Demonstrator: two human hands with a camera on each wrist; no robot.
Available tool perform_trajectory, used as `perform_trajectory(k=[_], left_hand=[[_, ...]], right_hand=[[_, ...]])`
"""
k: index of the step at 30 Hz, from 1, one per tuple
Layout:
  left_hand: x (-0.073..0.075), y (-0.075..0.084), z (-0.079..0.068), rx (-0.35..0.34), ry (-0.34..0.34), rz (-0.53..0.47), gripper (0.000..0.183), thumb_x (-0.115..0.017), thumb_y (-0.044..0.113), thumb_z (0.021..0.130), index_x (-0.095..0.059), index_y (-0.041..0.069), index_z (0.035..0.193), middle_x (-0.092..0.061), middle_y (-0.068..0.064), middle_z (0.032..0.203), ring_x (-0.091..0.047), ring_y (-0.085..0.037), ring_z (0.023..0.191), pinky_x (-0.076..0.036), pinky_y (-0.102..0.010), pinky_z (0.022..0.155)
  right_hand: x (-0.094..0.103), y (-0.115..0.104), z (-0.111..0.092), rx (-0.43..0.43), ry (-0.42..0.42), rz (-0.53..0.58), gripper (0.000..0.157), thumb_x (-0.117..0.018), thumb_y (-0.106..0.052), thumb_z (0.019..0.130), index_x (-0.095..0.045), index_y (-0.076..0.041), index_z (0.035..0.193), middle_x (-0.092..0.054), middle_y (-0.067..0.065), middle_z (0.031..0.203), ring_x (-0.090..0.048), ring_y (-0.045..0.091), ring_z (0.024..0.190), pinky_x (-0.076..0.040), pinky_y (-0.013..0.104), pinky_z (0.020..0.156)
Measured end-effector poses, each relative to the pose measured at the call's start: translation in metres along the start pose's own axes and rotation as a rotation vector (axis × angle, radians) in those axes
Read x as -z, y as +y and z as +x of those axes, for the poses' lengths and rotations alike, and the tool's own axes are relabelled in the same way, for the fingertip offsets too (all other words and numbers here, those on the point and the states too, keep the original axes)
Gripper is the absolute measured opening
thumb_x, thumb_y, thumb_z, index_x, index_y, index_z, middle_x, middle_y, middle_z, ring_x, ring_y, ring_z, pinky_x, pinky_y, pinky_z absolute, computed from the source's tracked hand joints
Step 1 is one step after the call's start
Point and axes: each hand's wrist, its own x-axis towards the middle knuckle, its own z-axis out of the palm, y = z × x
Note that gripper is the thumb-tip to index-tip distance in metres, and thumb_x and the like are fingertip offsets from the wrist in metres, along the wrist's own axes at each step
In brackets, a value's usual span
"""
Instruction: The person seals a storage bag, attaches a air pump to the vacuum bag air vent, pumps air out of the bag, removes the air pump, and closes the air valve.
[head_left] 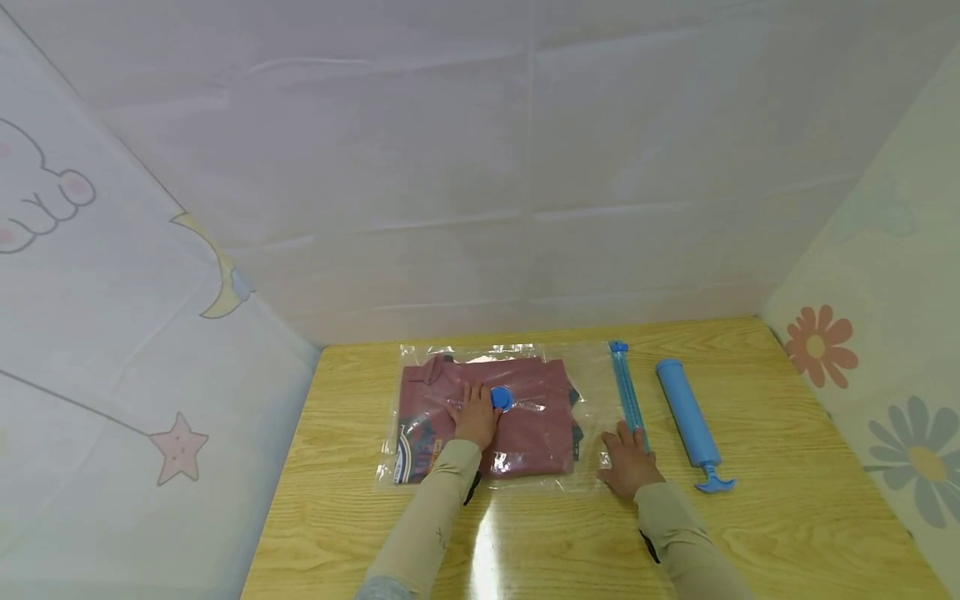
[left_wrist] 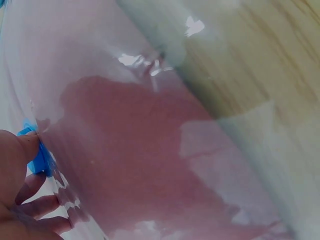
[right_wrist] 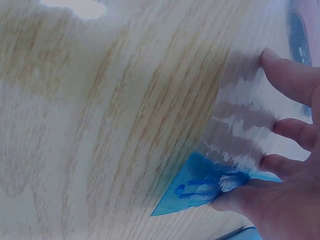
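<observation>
A clear plastic bag point(head_left: 592, 375) lies flat on the table with a folded dark pink garment point(head_left: 536, 433) inside. Thumb and index finger of my left hand point(head_left: 476, 421) pinch the round blue valve cap point(head_left: 502, 398) on top of the bag; its other fingers spread over the plastic. In the left wrist view the blue valve cap point(left_wrist: 40, 162) shows between thumb and index finger. My right hand point(head_left: 628, 462) rests with spread fingers on the bag's lower right corner, touching the near end of the blue zip strip point(head_left: 628, 392). That blue strip point(right_wrist: 195, 185) shows under the right fingers.
A blue hand pump point(head_left: 688, 412) with a T-shaped handle lies on the wooden table point(head_left: 780, 467), right of the bag. A blue slider point(head_left: 618, 346) sits at the strip's far end. Printed cloth walls point(head_left: 465, 208) stand behind and at both sides.
</observation>
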Motion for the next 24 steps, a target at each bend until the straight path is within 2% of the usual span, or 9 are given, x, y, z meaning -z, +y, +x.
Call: perform_trajectory(k=[7,10,19,24], left_hand=[[0.0017,0.0008,-0.0007,0.010,-0.008,-0.005,0.053,-0.061,0.030,0.095,-0.045,0.005,0.138,-0.040,-0.013,0.152,-0.027,-0.035,0.146,-0.021,-0.079,0.103],[0.0026,0.0007,-0.0015,-0.001,0.013,-0.016,0.052,-0.063,0.029,0.094,-0.046,0.005,0.137,-0.042,-0.014,0.150,-0.029,-0.036,0.145,-0.022,-0.079,0.102],[-0.0044,-0.0045,-0.0011,-0.072,0.064,-0.010,0.049,-0.063,0.028,0.094,-0.046,0.033,0.140,-0.043,-0.015,0.145,-0.032,-0.043,0.142,-0.025,-0.082,0.095],[-0.0073,-0.0071,-0.0007,-0.082,0.055,0.016,0.048,-0.060,0.029,0.095,-0.046,0.039,0.140,-0.040,-0.016,0.148,-0.030,-0.042,0.143,-0.025,-0.082,0.095]], right_hand=[[0.0002,0.0000,0.0002,0.004,0.009,0.005,0.064,-0.074,-0.015,0.083,-0.045,0.005,0.135,-0.019,0.039,0.150,-0.011,0.064,0.135,-0.027,0.082,0.092],[0.0002,0.0001,0.0001,0.001,0.008,0.004,0.064,-0.074,-0.015,0.083,-0.045,0.006,0.136,-0.019,0.039,0.150,-0.012,0.064,0.135,-0.027,0.081,0.093],[-0.0022,0.0028,0.0017,-0.005,-0.004,-0.003,0.065,-0.074,-0.016,0.084,-0.044,0.006,0.137,-0.018,0.039,0.150,-0.010,0.064,0.136,-0.026,0.082,0.094],[-0.0038,0.0047,0.0023,-0.005,-0.020,0.008,0.067,-0.072,-0.017,0.085,-0.040,0.006,0.139,-0.014,0.039,0.152,-0.006,0.064,0.136,-0.022,0.082,0.095]])
